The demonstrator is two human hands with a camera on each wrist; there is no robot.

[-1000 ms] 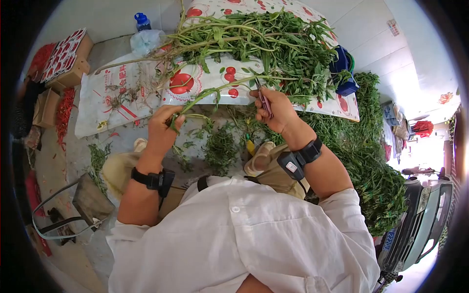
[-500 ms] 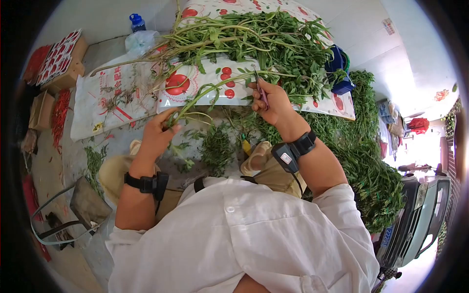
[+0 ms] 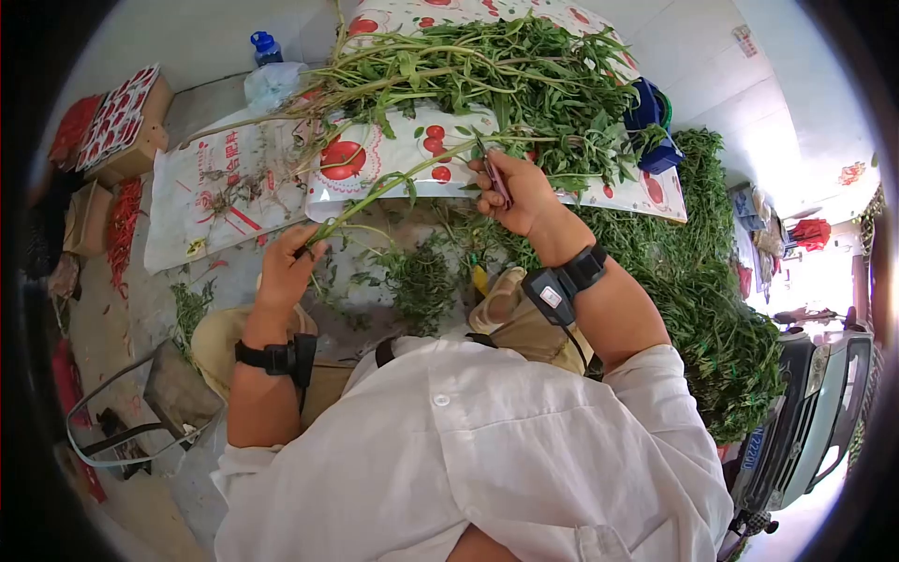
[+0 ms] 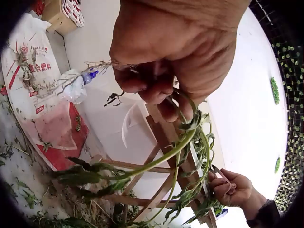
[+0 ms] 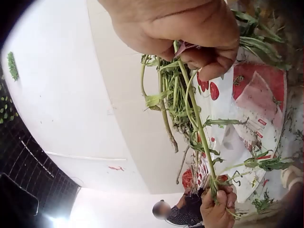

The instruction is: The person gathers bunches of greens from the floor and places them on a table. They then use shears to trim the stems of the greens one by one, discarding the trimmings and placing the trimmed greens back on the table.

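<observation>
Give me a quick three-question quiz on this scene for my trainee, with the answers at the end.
1. Which hand holds the pink-handled cutting tool?
2. In the head view, where is the blue bottle relative to the leafy plant pile? A) left B) right C) on top
3. True or false: the left hand grips a green stem.

Key: 1. The right hand; 2. A; 3. True.

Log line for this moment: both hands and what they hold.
left hand: grips long green stem | right hand: holds pink-handled tool | stem: runs between both hands
</observation>
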